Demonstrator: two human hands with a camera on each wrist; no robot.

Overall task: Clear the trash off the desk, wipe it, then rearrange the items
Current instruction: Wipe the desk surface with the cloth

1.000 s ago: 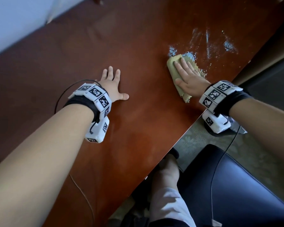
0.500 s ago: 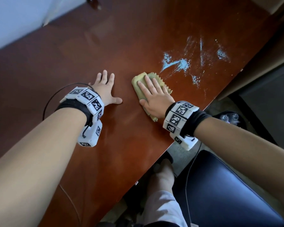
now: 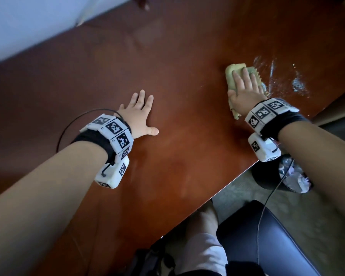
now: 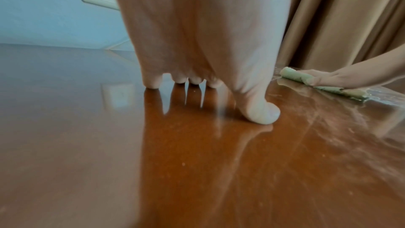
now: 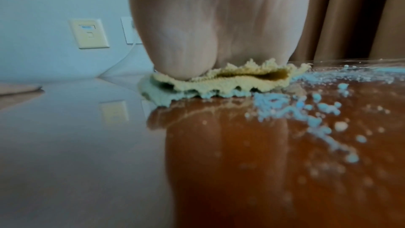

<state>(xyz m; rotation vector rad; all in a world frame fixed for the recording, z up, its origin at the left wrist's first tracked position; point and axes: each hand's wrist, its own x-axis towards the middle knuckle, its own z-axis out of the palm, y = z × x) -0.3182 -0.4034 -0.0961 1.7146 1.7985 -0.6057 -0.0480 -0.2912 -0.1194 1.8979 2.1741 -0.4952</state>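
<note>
A folded yellow-green cloth (image 3: 232, 73) lies on the glossy red-brown desk (image 3: 187, 56) near its right edge. My right hand (image 3: 244, 87) presses flat on the cloth with straight fingers. In the right wrist view the palm sits on the cloth (image 5: 219, 84), and pale blue wet specks (image 5: 317, 110) spread to its right. The same specks (image 3: 297, 84) show right of the cloth in the head view. My left hand (image 3: 139, 114) rests flat on the bare desk, fingers spread, well left of the cloth. The left wrist view shows its fingertips (image 4: 151, 82) on the wood and the cloth (image 4: 293, 75) far right.
A black bin (image 3: 277, 176) holding crumpled wrappers stands on the floor under my right wrist. A dark chair seat (image 3: 267, 246) is below the desk's near edge. A wall (image 3: 28, 20) runs along the far left edge, tan curtains (image 4: 350, 15) at the right end.
My right hand has slid the cloth back to the right, from beside my left hand to the blue specks. The left hand stays flat in place.
</note>
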